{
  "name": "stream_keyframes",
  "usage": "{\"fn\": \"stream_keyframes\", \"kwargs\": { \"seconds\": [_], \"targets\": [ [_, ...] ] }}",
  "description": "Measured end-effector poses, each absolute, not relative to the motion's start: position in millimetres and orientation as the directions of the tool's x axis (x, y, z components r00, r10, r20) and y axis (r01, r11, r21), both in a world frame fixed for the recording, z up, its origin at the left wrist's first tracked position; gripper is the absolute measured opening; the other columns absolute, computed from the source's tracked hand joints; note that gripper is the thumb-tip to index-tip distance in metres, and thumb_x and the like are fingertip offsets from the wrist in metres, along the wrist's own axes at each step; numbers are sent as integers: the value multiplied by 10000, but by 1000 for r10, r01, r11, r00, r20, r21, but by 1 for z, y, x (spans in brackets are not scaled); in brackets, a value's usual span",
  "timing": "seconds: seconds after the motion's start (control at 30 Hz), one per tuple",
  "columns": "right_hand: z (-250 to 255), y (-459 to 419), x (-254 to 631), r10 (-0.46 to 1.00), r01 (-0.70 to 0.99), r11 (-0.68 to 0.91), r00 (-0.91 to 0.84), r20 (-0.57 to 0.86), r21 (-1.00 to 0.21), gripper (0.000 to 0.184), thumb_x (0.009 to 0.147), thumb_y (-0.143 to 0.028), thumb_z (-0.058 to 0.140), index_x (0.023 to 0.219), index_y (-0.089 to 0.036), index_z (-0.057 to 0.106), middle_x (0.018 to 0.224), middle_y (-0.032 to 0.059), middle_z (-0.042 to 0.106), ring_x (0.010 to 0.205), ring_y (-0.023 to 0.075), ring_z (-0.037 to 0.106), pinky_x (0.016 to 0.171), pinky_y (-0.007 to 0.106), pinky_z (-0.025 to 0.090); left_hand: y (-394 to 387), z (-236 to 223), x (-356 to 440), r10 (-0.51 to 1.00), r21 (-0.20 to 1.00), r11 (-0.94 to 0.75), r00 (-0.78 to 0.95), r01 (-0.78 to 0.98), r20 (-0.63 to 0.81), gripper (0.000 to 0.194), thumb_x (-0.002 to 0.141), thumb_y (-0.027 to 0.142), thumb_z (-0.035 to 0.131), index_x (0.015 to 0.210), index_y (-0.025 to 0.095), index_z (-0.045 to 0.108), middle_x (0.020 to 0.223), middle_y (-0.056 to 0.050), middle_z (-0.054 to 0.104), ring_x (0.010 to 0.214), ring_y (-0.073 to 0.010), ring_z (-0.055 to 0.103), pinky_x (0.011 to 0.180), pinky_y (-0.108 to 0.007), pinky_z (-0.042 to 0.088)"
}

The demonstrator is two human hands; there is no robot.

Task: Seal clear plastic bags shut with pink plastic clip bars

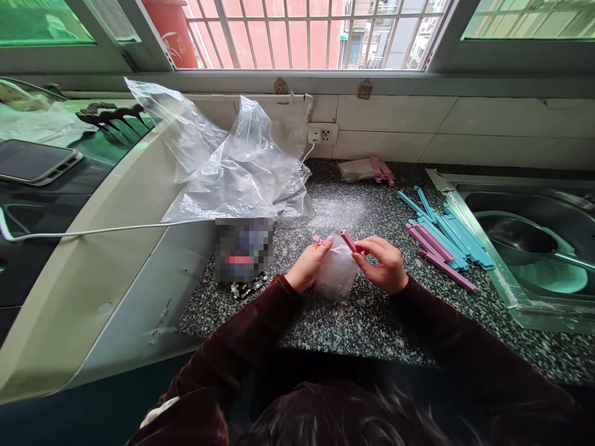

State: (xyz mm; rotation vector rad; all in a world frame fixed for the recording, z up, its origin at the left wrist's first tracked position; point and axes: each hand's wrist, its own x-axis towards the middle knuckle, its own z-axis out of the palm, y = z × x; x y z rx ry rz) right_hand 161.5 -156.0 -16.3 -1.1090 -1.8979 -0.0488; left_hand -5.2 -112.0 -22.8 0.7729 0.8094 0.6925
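Observation:
Over the speckled counter, my left hand point(307, 266) is closed on the left edge of a small clear plastic bag point(335, 279), thumb on top. A bit of pink plastic point(317, 239) shows past that thumb. My right hand point(385, 263) pinches a pink bag clip point(348, 240) at the bag's upper right corner. Whether both pink parts belong to one clip I cannot tell. To the right lie loose blue clips point(458, 235) in a pile, with several pink clips point(439, 257) on and beside them.
Against the back wall rests a filled bag point(357, 170) with pink clips on it. Large crumpled clear bags point(232, 173) cover the back left, a blurred-out item point(243, 251) before them. A white cable point(106, 231) crosses at left. The sink point(483, 192) holds a pan.

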Motion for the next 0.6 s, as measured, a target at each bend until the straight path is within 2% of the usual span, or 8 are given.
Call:
{"fn": "stream_keyframes", "kwargs": {
  "seconds": [0.2, 0.4, 0.6],
  "targets": [
    [-15, -157, 161, 698, 731, 566, -177, 694, -381, 116, 806, -221, 565, 875, -180, 649, 731, 52, 646, 612, 135, 564, 583, 280, 493, -112, -24, -5, 793, 810, 516, 513, -277, -329, 446, 633, 523, 670, 749, 92, 676, 661, -54, 670, 625, -142, 575, 652, -265, 433],
    [-15, -157, 160, 701, 742, 557, -181, 690, -372, 126, 814, -227, 555, 871, -182, 659, 742, 54, 652, 615, 134, 572, 585, 275, 495, -113, -25, -9, 799, 886, 422, 541, -191, -264, 292, 588, 299, 680, 798, 98, 666, 709, -33, 664, 666, -135, 562, 667, -247, 414],
    [-17, -156, 161, 667, 757, 581, -232, 708, -299, 131, 810, -204, 562, 893, -178, 661, 738, 54, 655, 660, 150, 591, 610, 278, 497, -113, -22, -9, 798, 935, 335, 562, -112, -218, 260, 606, 219, 596, 822, 92, 663, 734, -39, 655, 682, -142, 547, 673, -251, 409]
  ]
}}
